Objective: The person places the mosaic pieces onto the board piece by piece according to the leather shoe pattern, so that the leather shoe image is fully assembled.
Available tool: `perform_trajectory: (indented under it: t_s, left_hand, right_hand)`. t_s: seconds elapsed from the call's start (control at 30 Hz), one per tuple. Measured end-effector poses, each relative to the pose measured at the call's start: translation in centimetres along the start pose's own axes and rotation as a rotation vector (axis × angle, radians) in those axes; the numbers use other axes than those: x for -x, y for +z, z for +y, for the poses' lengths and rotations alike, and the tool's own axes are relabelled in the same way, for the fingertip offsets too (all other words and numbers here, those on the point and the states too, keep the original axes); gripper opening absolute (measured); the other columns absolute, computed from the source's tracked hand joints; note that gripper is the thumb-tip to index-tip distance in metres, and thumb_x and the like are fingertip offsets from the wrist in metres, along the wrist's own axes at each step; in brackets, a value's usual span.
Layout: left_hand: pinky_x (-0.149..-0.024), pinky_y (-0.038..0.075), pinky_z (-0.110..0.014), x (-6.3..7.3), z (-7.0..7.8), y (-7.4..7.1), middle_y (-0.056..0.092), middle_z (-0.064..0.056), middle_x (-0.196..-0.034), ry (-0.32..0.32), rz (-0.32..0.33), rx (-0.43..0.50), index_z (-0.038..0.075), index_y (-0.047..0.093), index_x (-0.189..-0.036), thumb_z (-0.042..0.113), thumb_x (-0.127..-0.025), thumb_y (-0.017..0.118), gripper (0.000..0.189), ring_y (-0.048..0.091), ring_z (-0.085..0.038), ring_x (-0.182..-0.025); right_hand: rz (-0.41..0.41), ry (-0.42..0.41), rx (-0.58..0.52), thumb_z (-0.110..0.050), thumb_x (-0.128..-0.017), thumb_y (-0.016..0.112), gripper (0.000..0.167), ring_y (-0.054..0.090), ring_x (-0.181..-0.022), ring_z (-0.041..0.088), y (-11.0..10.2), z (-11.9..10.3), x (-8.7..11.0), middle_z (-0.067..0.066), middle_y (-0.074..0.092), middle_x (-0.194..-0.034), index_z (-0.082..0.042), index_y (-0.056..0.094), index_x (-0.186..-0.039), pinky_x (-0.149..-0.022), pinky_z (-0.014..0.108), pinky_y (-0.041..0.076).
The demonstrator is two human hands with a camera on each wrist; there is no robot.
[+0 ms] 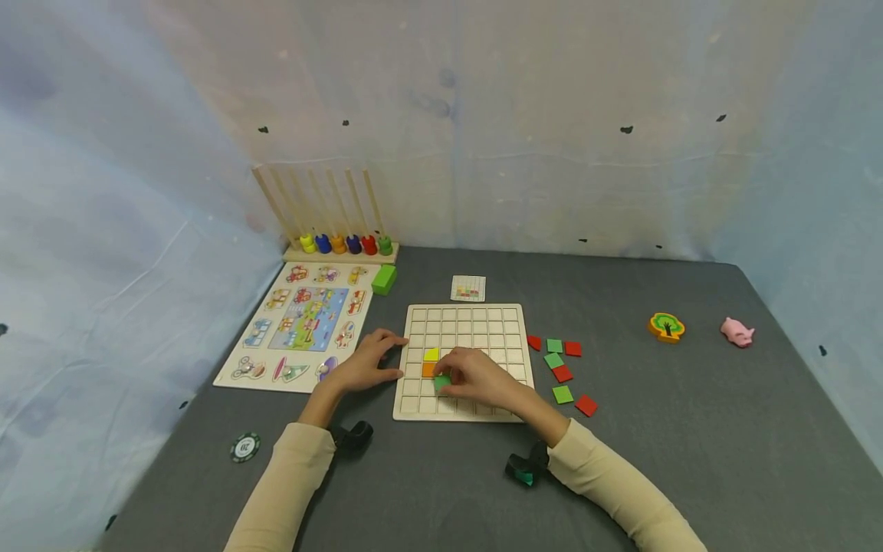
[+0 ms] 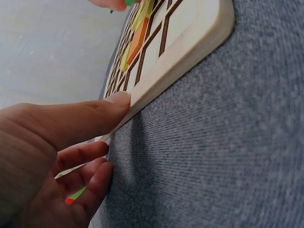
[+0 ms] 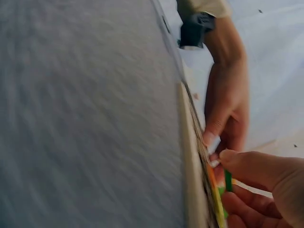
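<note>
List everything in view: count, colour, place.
Table: one, grey, underneath
Backdrop: count unclear, pale, behind
Board: one, wooden, table centre
Placed tiles: at least two, yellow, orange, on board
Held tile: one, green, over board
Loose tiles: four red, three green, right of board
Card: one, white, behind board
Puzzle: one, multicoloured, left of board
Bead rack: one, wooden, behind puzzle
Block: one, green, beside puzzle
Chip: one, dark, near left
Toy tree: one, green-orange, right
Toy pig: one, pink, far right
Wrist cameras: two, black, foreground
Sleeves: two, beige, foreground
Left hand: one, touching board's left edge
Right hand: one, pinching held tile
</note>
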State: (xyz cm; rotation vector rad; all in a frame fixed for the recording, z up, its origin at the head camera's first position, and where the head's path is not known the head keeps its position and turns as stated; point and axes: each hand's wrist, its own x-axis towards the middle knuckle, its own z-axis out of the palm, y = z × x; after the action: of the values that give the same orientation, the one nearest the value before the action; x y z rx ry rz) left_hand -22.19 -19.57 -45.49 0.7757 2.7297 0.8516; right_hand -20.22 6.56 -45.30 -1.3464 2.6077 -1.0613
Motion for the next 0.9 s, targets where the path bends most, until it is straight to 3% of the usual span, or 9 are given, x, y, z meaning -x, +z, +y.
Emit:
perform_trajectory:
  t_s: [0.3,0.47,0.6,0.9]
  left_hand:
    - [-0.092,0.037,-0.048,0.0,0.1,0.0,0.040,-0.015,-0.128,-0.016,-0.003,0.006,0.006,0.050,-0.134,0.020,-0.085,0.068,0.054,0.039,-0.030,-0.112]
    - [-0.091,0.039,-0.046,0.0,0.1,0.0,0.040,-0.014,-0.129,-0.019,0.000,0.009,0.007,0.049,-0.134,0.020,-0.085,0.068,0.054,0.040,-0.028,-0.111]
    - [-0.090,0.039,-0.046,0.1,0.2,0.0,0.041,-0.014,-0.128,-0.002,0.006,0.012,0.005,0.050,-0.133,0.019,-0.085,0.068,0.053,0.040,-0.028,-0.109]
    - [-0.093,0.036,-0.050,0.3,0.4,-0.1,0.042,-0.016,-0.128,0.015,0.017,0.023,0.003,0.050,-0.132,0.018,-0.086,0.068,0.052,0.039,-0.032,-0.116]
  right_hand:
    - [0.084,-0.028,0.059,-0.024,-0.078,0.076,0.015,0.053,-0.069,0.008,1.8,-0.2,-0.1,-0.001,0.061,-0.082,-0.013,0.068,-0.084,-0.064,0.018,0.042]
    - [0.054,-0.016,0.085,-0.017,-0.080,0.073,0.004,0.052,-0.073,0.008,1.4,-0.4,0.1,-0.003,0.059,-0.089,-0.016,0.071,-0.082,-0.065,0.018,0.042]
    - [0.034,-0.010,0.089,-0.012,-0.079,0.071,0.007,0.052,-0.074,0.009,1.3,-0.4,0.1,-0.003,0.060,-0.091,-0.016,0.072,-0.084,-0.066,0.020,0.043]
    - [0.066,-0.110,0.203,-0.017,-0.081,0.073,0.004,0.057,-0.086,0.011,1.9,-0.2,-0.5,-0.004,0.066,-0.090,-0.016,0.074,-0.084,-0.080,0.026,0.045]
